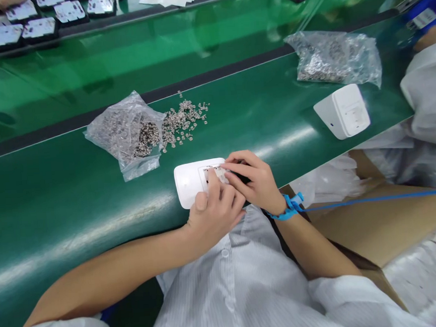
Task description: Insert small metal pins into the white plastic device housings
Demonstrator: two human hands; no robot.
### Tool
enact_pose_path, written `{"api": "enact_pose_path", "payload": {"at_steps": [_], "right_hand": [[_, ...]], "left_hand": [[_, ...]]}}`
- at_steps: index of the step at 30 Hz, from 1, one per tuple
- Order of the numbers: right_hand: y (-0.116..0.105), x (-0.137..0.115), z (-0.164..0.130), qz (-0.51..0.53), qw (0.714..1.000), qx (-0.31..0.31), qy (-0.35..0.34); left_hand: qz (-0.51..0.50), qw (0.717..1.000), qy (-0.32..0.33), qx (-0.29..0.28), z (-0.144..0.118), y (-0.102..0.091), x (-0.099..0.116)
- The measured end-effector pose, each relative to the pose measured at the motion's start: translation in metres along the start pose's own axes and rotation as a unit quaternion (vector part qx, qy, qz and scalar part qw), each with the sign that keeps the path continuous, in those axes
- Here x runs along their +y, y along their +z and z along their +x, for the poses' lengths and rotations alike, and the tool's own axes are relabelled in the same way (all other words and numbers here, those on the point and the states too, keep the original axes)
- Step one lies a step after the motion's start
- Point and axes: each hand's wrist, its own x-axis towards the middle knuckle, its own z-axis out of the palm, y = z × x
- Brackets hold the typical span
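While both hands work at the near edge of the green bench (56,204), a white casing (189,183) lies flat there under them. The left hand (214,213) rests on the casing with fingers curled, the forefinger pressing on the panel in its top. The right hand (254,181) meets it from the other side, fingers bent and pinched close at the same panel; whether they hold a small part cannot be told. A blue wrist strap (290,207) circles the right wrist. Behind the casing, towards the middle of the bench, an open bag (126,132) spills small metal parts (183,121). A second casing (343,111) stands near the right edge, with another bag (335,55) beyond it.
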Motion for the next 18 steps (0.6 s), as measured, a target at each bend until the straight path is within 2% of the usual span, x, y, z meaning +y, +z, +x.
{"api": "enact_pose_path", "payload": {"at_steps": [3, 11, 15, 18], "right_hand": [[0.0027, 0.0009, -0.0089, -0.031, 0.999, 0.000, -0.023], [0.0019, 0.0077, -0.0103, -0.056, 0.997, -0.014, -0.054], [0.0000, 0.0077, -0.0092, -0.064, 0.995, -0.028, -0.067], [-0.0039, 0.0060, -0.0053, -0.085, 0.993, -0.062, -0.059]], "left_hand": [[-0.003, 1.000, 0.000, 0.003, 0.0003, 0.0004, 0.0002], [-0.002, 1.000, 0.004, 0.006, 0.0026, 0.0020, 0.0006], [0.005, 1.000, 0.009, -0.015, 0.0023, 0.0024, 0.0003], [-0.005, 0.999, 0.017, -0.031, 0.0013, 0.0019, 0.0001]]}}
